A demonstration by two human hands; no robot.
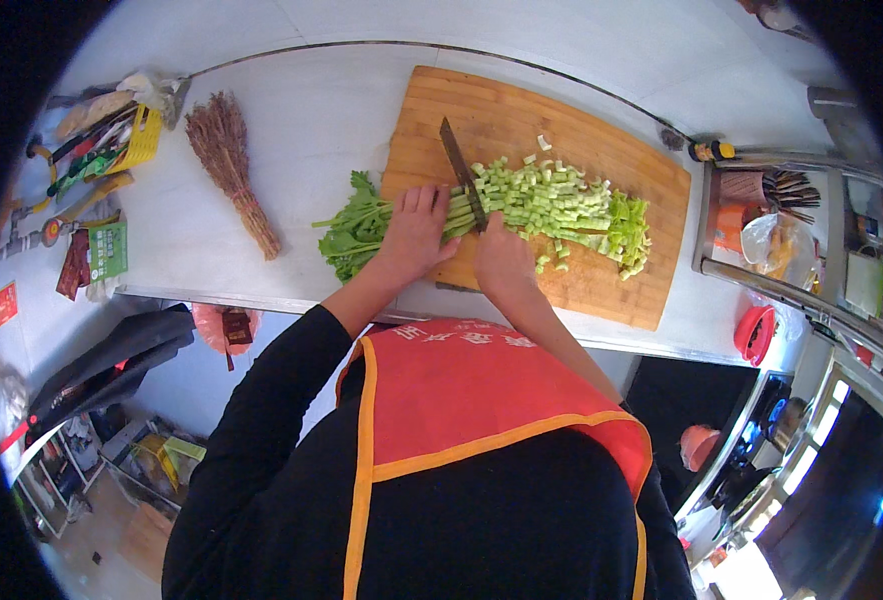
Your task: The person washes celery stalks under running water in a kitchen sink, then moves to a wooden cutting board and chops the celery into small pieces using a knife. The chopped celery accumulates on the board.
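Note:
A bunch of celery stalks (458, 213) lies on a wooden cutting board (614, 296), its leaves (353, 236) reaching past the board's left edge. My left hand (413, 231) presses down on the bunch, fingers over the stalks. In my right hand (504, 259) is the handle of a kitchen knife; the handle itself is mostly hidden by my fingers. The knife's dark blade (459, 161) points away from me and stands across the stalks, just right of my left fingers. To the right of the blade spreads a pile of chopped celery (542, 196), with paler leafy pieces (629, 232) at its far end.
A bundled straw whisk broom (231, 169) lies on the white counter (321, 112). Further left stand a yellow plastic basket (141, 139) of utensils and a green packet (107, 251). On the right are a metal-framed shelf (700, 217) and a red bowl (755, 335).

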